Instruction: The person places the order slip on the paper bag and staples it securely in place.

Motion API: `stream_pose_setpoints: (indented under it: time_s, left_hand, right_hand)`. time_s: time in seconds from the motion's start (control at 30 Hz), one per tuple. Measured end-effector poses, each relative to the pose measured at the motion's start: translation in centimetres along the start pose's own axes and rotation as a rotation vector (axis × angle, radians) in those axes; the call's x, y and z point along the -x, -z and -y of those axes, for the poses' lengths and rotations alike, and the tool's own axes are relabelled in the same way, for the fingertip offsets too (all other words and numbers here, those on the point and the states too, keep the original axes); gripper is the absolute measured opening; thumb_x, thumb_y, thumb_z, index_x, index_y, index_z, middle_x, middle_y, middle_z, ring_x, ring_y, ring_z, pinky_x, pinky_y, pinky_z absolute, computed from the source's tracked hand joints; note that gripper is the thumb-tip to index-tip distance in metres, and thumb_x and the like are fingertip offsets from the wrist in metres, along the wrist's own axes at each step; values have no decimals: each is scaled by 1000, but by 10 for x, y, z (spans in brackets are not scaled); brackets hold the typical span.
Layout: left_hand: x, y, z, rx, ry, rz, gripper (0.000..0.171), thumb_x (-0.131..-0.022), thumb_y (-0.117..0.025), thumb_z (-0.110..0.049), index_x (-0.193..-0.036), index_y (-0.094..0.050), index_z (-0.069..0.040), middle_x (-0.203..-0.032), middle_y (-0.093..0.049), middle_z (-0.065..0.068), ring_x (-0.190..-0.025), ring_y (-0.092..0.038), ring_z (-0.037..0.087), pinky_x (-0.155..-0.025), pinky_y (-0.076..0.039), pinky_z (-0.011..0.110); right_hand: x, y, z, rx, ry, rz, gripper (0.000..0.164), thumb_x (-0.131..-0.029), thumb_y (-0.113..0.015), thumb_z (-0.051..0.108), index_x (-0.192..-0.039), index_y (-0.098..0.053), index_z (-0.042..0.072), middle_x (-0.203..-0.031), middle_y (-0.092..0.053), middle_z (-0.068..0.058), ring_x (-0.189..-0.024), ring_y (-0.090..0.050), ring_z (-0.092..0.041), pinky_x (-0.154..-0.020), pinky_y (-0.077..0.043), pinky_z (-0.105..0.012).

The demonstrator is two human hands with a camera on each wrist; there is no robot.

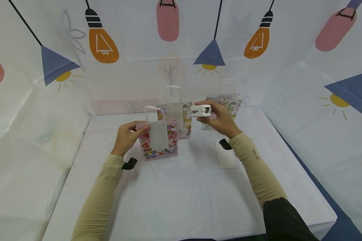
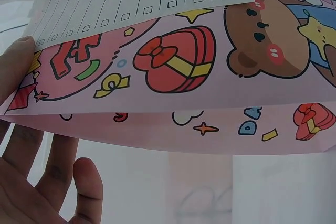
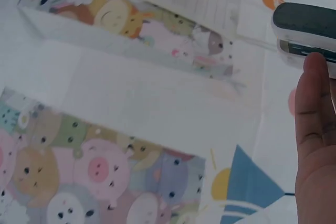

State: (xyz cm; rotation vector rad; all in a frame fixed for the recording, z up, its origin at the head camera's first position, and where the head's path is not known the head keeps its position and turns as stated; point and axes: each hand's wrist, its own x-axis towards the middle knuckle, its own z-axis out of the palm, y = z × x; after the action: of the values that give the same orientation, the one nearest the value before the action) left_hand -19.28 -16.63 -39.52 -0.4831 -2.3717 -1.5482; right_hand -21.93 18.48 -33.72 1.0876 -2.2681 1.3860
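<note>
My left hand (image 1: 125,138) pinches the top left edge of a pink cartoon-print paper gift bag (image 1: 172,151). A white lined checklist slip (image 1: 159,135) lies against the bag's front; the left wrist view shows the thumb on the slip's edge (image 2: 63,22) and the fingers behind the bag wall (image 2: 121,93). White handles rise from the bag, which stands upright on the table. To the right, my right hand (image 1: 221,119) holds a small white stapler (image 1: 200,111) in the air. The right wrist view shows the stapler's dark top (image 3: 307,19) and the fingers beneath it.
Behind the pink bag stands a second patterned gift bag (image 1: 187,124) with a lined slip (image 1: 175,113) on its front. A third gift bag (image 1: 236,106) is farther right, partly behind my right hand. Another lined slip (image 1: 226,159) lies on the white table (image 1: 175,201).
</note>
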Motion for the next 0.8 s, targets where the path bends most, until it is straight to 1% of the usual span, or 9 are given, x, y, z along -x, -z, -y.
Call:
stream_pose_setpoints:
  time_s: [0.17,0.3,0.37,0.53,0.7,0.8]
  left_hand:
    - [1,7,4,14,19,-4,22,-84,-71,-23,-103,-72,-12,-93,-70,5,-75,-57,16,-60,-44,26]
    - [2,14,7,23,34,11,23,-85,-71,-24,-104,-71,-11,-93,-70,5,-77,-59,16,-65,-46,27]
    - [3,18,8,22,41,15,24,-85,-70,-24,-105,-71,-11,-93,-70,6,-79,-60,16,-68,-46,27]
    - [6,29,10,25,66,-7,23,-85,-70,-23,-104,-71,-10,-91,-70,6,-79,-62,17,-73,-47,26]
    - [7,41,13,14,81,-28,24,-84,-71,-25,-104,-71,-11,-89,-70,6,-79,-62,17,-73,-47,25]
    - [8,47,16,4,89,-29,25,-84,-71,-26,-104,-71,-11,-89,-69,8,-80,-61,16,-73,-47,24]
  right_hand:
    - [17,9,-3,51,-1,-24,55,-75,-75,-4,-125,-52,2,-129,-54,-10,-114,-53,-20,-93,-44,-35]
    - [32,16,-10,129,6,-42,56,-74,-75,-4,-125,-51,2,-128,-55,-12,-111,-56,-23,-89,-45,-33]
    - [42,21,-21,178,-1,-49,57,-75,-76,-1,-126,-51,5,-128,-56,-9,-108,-57,-22,-85,-46,-30]
    - [69,34,-54,283,-70,-57,58,-77,-75,9,-128,-49,17,-131,-54,3,-103,-59,-16,-80,-47,-26]
    - [95,45,-73,366,-167,-84,55,-78,-74,13,-126,-47,19,-133,-52,8,-107,-57,-15,-80,-48,-29]
    - [110,50,-82,413,-217,-92,51,-79,-73,13,-123,-47,16,-135,-51,7,-111,-56,-16,-82,-48,-33]
